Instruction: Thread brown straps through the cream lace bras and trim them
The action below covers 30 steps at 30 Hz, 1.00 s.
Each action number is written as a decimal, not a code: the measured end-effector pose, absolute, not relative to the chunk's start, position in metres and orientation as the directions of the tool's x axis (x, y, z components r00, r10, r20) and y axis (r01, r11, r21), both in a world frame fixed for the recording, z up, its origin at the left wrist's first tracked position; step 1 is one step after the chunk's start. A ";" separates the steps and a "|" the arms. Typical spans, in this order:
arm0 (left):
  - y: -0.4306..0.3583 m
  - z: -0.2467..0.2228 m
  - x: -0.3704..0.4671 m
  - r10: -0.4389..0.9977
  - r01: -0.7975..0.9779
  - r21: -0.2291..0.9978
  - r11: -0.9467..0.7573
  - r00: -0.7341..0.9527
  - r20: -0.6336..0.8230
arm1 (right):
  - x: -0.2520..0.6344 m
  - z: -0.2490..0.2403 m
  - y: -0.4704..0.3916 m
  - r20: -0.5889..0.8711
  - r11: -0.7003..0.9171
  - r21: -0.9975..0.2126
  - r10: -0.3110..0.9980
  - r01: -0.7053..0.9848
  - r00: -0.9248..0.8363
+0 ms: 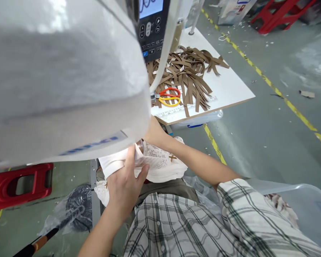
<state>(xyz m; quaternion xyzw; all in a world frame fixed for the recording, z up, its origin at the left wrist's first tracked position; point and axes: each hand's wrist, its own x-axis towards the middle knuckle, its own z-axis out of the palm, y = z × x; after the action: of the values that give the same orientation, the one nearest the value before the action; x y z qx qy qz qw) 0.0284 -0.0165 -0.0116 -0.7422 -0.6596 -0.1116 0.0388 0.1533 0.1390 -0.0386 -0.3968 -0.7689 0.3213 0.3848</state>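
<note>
A white lace-trimmed cloth piece (pixel 160 164) lies under the sewing machine head (pixel 69 89), draped toward my lap. A small brown bow shows on its lace. My left hand (pixel 125 182) rests on the near left part of the cloth, index finger stretched forward and thumb spread apart; the cloth hides some of its other fingers. From the right, my right hand (pixel 153 132) reaches in behind the machine head. Only its wrist and back edge show there, and its fingers are hidden.
Brown fabric strips (pixel 189 75) are heaped on the white table (pixel 230 89) beside red-and-yellow-handled scissors (pixel 169 97). A control panel (pixel 151 32) tops the machine. Red stools (pixel 21 185) stand at the left and far right. A clear plastic bin (pixel 305 203) sits at my right.
</note>
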 end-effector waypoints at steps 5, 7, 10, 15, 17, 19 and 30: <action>-0.018 -0.013 0.026 0.979 0.991 0.077 -0.108 0.093 0.181 | 0.160 -0.041 0.131 0.356 0.423 -0.880 0.888 0.214 -0.291; -0.018 -0.012 0.025 0.981 0.992 0.077 -0.103 0.088 0.175 | 0.164 -0.044 0.125 0.335 0.381 -0.910 0.908 0.162 -0.253; -0.017 -0.012 0.027 0.976 0.985 0.102 -0.141 0.121 0.180 | 0.169 -0.051 0.115 0.254 0.271 -0.961 0.941 0.048 -0.226; -0.018 -0.014 0.027 0.976 0.982 0.128 -0.136 0.110 0.186 | 0.180 -0.062 0.097 0.154 0.144 -0.988 0.958 -0.059 -0.244; -0.020 -0.017 0.024 0.975 0.981 0.146 -0.125 0.094 0.200 | 0.183 -0.063 0.090 0.115 0.101 -0.993 0.957 -0.066 -0.266; -0.022 -0.021 0.022 0.958 0.975 0.164 -0.149 0.101 0.268 | 0.185 -0.061 0.083 0.089 0.070 -0.995 0.950 -0.076 -0.299; -0.048 -0.042 0.045 0.919 0.948 0.218 -0.234 0.142 0.367 | 0.203 -0.043 0.045 0.125 0.237 -0.939 0.911 0.249 -0.394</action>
<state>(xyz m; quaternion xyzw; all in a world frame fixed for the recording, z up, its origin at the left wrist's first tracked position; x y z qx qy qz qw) 0.0447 -0.0476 -0.0424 -0.7550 -0.6181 -0.2164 0.0327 0.2032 0.0450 -0.0433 -0.4151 -0.6982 0.4576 0.3617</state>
